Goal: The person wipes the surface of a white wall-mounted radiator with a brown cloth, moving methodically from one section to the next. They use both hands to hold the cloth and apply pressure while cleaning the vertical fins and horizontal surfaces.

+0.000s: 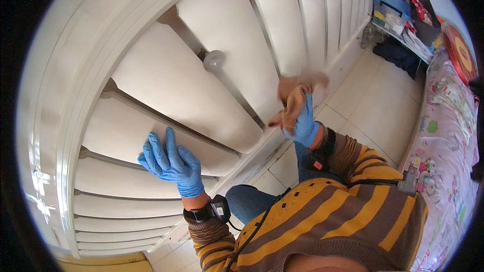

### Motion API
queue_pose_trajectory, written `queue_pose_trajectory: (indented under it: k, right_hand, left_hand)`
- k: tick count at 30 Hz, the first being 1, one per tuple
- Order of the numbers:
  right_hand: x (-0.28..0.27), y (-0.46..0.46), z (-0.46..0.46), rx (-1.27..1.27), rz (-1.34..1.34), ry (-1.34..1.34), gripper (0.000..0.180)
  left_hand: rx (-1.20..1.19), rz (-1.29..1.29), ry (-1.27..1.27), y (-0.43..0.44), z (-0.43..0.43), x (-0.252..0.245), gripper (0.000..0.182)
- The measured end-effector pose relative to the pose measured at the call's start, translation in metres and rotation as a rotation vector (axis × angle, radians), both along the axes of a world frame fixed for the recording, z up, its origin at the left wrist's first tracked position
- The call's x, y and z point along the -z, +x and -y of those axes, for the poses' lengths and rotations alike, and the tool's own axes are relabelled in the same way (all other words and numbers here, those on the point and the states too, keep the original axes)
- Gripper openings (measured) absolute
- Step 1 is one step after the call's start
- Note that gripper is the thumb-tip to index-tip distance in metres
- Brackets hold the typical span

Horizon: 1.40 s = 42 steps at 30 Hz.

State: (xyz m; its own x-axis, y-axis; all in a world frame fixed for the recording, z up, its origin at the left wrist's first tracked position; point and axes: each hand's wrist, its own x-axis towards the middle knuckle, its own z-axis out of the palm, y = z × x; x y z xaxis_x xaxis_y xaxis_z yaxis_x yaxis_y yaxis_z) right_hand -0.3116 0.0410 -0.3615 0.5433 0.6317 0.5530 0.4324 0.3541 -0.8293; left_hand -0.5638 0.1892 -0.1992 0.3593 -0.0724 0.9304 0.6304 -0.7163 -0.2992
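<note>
My left hand [172, 166], in a blue disposable glove, lies with fingers apart against a broad white slat [124, 124] of a slatted panel. Nothing is held in it. In my right hand [304, 124], also gloved in blue, is a bunched brown cloth [293, 102]. The cloth's far end is blurred and overlaps the lower ends of the slats; whether it touches them I cannot tell. A round translucent object [214, 60] sits by a gap between two slats.
A glossy white rail [87, 53] curves along the slats' upper ends. Pale floor tiles [359, 90] run along the panel's base. To the right lies a bed with a printed pink sheet [435, 151]. A blue-lidded plastic box [391, 7] stands on a low rack beside a dark bag [425, 19].
</note>
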Motion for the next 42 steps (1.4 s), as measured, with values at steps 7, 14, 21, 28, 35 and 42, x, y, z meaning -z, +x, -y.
queue_pose_trajectory:
  k: [7,14,21,28,35,42]
  right_hand:
    - [-0.007,-0.008,-0.039,0.372,0.444,-0.150,0.079]
    - [-0.067,0.009,-0.048,0.522,0.761,0.030,0.068]
    - [-0.212,0.029,-0.045,0.476,0.941,0.159,0.068]
    - [-0.208,0.035,-0.048,0.420,0.834,0.336,0.062]
    - [-0.028,0.025,-0.046,0.448,0.629,0.079,0.062]
    - [0.133,0.011,-0.034,0.276,0.490,-0.370,0.062]
  left_hand:
    - [-0.002,-0.004,-0.020,0.001,0.002,-0.004,0.034]
    - [-0.014,-0.024,-0.032,-0.001,0.004,-0.004,0.034]
    - [0.007,-0.012,-0.041,0.001,0.003,-0.004,0.034]
    - [-0.028,-0.018,-0.028,0.001,0.004,-0.003,0.036]
    - [0.012,0.035,0.011,0.006,0.001,0.000,0.039]
    - [-0.006,0.011,-0.001,0.005,0.003,-0.001,0.037]
